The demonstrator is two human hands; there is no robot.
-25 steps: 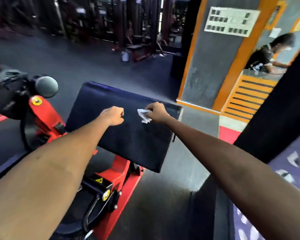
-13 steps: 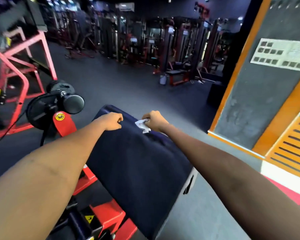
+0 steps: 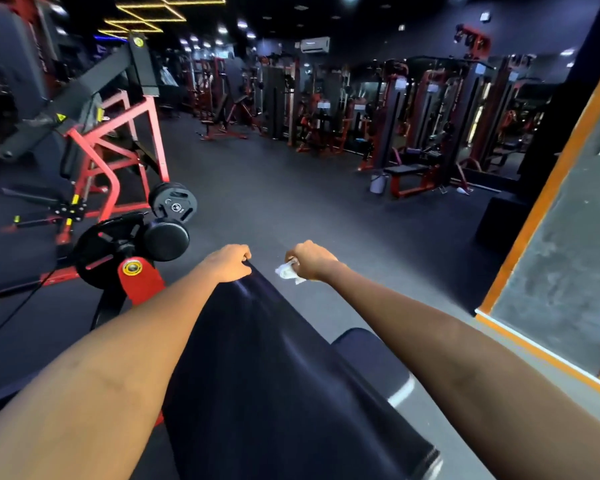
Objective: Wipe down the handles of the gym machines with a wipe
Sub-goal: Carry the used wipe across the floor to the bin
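The right hand (image 3: pixel 310 259) is curled up tight and pinches a small white wipe (image 3: pixel 287 271) between its fingers, just past the far edge of the big dark pad (image 3: pixel 274 375). The left hand (image 3: pixel 227 266) is curled over the far top corner of that pad and holds on to it, with nothing else in it. Both arms reach out long and straight. A few things could go wrong from here. The wipe is tiny and all scrunched up, so only a little bit sticks out below the fist; I think it could slip out and fall to the floor (image 3: pixel 291 202), and then it would be dirty. It may also be too small or too dry to clean a whole handle well, though I cannot tell if it is wet. The pad is soft and slanted, so if the person leans hard on the left hand, that hand could slide off the corner. No handle is under the wipe right now, so the wipe could end up rubbing the pad and not a handle. On the left side, near the pad, a black round roller (image 3: pixel 167 239) and a weight plate (image 3: pixel 174 204) stick out from the red machine (image 3: pixel 141 282); an arm could bump them. The wipe looks white, crumpled and thin, with a floppy corner that hangs down.
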